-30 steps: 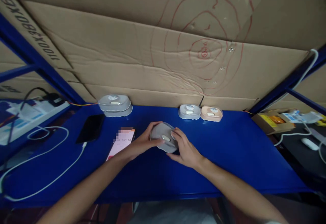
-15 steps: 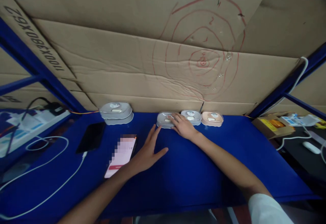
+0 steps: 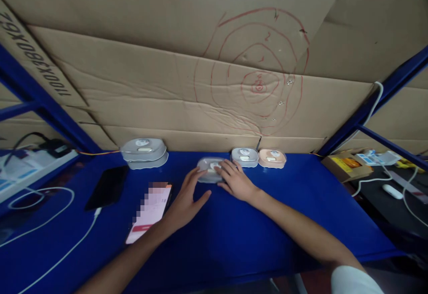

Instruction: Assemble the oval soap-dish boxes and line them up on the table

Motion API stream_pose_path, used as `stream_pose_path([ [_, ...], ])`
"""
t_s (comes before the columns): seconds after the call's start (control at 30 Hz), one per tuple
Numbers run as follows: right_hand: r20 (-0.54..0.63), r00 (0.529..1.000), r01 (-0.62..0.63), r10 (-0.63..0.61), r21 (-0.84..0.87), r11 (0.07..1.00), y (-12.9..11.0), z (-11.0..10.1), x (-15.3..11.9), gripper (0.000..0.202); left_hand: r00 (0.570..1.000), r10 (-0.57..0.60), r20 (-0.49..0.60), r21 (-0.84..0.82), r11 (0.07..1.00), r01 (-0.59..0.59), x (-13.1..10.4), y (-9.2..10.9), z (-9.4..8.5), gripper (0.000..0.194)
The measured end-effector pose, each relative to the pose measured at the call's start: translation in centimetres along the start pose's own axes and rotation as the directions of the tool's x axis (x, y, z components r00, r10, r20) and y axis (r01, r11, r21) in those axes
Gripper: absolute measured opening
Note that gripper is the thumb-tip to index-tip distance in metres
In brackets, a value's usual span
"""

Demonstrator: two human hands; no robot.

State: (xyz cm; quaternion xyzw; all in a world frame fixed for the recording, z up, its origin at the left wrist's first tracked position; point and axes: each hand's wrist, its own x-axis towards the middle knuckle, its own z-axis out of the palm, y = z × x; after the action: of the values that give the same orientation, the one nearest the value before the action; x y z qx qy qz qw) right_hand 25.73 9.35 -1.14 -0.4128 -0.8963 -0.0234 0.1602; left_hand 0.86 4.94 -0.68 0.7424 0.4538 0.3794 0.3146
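Note:
On the blue tabletop lies a small grey oval box with a clear lid and a round sticker. My right hand grips its right side, with the fingers over the lid and partly hiding it. At the box's left edge are the fingertips of my left hand; its thumb is spread away and it is open. Behind and to the right stand a second grey lidded box and a peach lidded box, side by side.
Two stacked grey lidded boxes stand back left. A lit phone and a dark phone on a white cable lie left. A power strip is far left, an open carton right, cardboard behind.
The grey lidded box has come away from the cardboard toward me, moved by my right hand. My left hand now reaches its left edge. The camera view has shifted slightly.

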Motion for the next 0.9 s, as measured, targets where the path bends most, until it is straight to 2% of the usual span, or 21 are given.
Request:
stream_pose_path([
  [0.1, -0.018, 0.999, 0.028, -0.028, 0.031, 0.999, -1.1, -1.5, -5.2, 0.049, 0.999, 0.022, -0.045, 0.024, 0.999, -0.021, 0.1, 0.0, -0.2, 0.050],
  [0.2, -0.103, 0.992, -0.061, 0.068, 0.066, 0.996, 1.2, -3.2, -12.4, 0.045, 1.000, 0.020, -0.016, 0.046, 0.999, -0.019, 0.3, 0.3, -1.1, 0.051],
  [0.33, -0.180, 0.934, -0.317, 0.307, -0.030, 0.948, 8.6, -5.2, -21.7, 0.049, 0.992, 0.112, 0.062, 0.144, 0.982, -0.120, 2.4, 1.7, -1.9, 0.050],
  [0.43, -0.235, 0.866, -0.469, 0.442, -0.070, 0.880, 15.1, -6.2, -25.8, 0.050, 0.950, 0.215, 0.228, 0.235, 0.935, -0.268, 6.2, 3.4, 0.0, 0.053],
  [0.5, -0.282, 0.831, -0.515, 0.479, -0.063, 0.855, 18.8, -6.4, -26.6, 0.053, 0.924, 0.250, 0.291, 0.246, 0.913, -0.324, 9.3, 4.3, 2.8, 0.066],
  [0.57, -0.333, 0.805, -0.535, 0.492, -0.048, 0.843, 21.6, -6.3, -26.1, 0.058, 0.909, 0.263, 0.324, 0.280, 0.891, -0.357, 12.2, 4.7, 5.7, 0.073],
  [0.67, -0.391, 0.782, -0.539, 0.485, -0.034, 0.842, 23.8, -5.6, -23.9, 0.061, 0.896, 0.246, 0.369, 0.343, 0.860, -0.377, 14.6, 4.4, 8.3, 0.070],
  [0.77, -0.410, 0.785, -0.520, 0.464, -0.031, 0.853, 24.1, -4.9, -21.4, 0.063, 0.897, 0.243, 0.370, 0.390, 0.835, -0.388, 13.1, 3.7, 7.8, 0.057],
  [0.9, -0.403, 0.781, -0.528, 0.477, -0.019, 0.849, 22.0, -5.1, -18.2, 0.060, 0.889, 0.250, 0.383, 0.380, 0.835, -0.399, 6.7, 3.2, 4.2, 0.056],
])
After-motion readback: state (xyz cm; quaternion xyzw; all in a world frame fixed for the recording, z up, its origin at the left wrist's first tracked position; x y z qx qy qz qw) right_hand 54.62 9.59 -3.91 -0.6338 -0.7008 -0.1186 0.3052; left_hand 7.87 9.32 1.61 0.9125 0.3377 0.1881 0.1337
